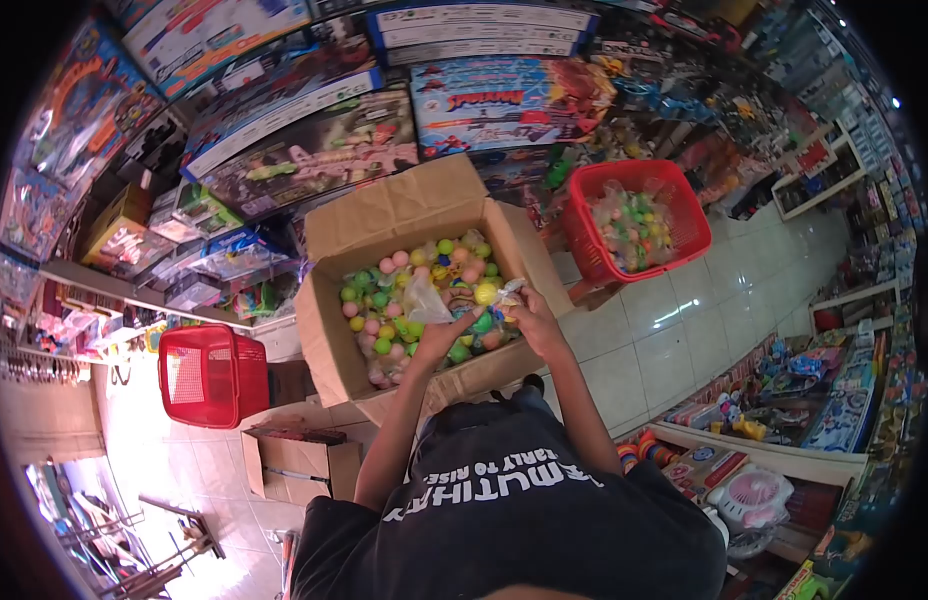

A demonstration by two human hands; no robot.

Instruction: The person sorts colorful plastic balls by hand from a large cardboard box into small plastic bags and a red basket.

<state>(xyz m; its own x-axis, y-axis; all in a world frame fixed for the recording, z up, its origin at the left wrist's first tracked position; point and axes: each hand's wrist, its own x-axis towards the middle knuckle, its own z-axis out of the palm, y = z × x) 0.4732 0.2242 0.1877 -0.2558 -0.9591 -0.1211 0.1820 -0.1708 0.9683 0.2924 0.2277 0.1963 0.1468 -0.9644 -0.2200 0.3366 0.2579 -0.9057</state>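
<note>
A large open cardboard box [334,345] in front of me holds many small balls in yellow, green, pink and orange. Over it, my left hand [442,338] is closed on a clear plastic bag [422,300], its thumb pointing toward the other hand. My right hand [534,322] pinches the gathered, whitish top of a small clear bag [507,293]. A yellow ball [486,294] shows between the hands, beside that gathered plastic. Whether this ball is inside the bag is hard to make out.
A red basket [704,215] at the right holds filled clear bags of colored balls. Another red basket [246,375] stands at the left, above a smaller cardboard box [334,470]. Boxed toys [494,105] line the back shelves; a pink fan [754,495] sits at the lower right.
</note>
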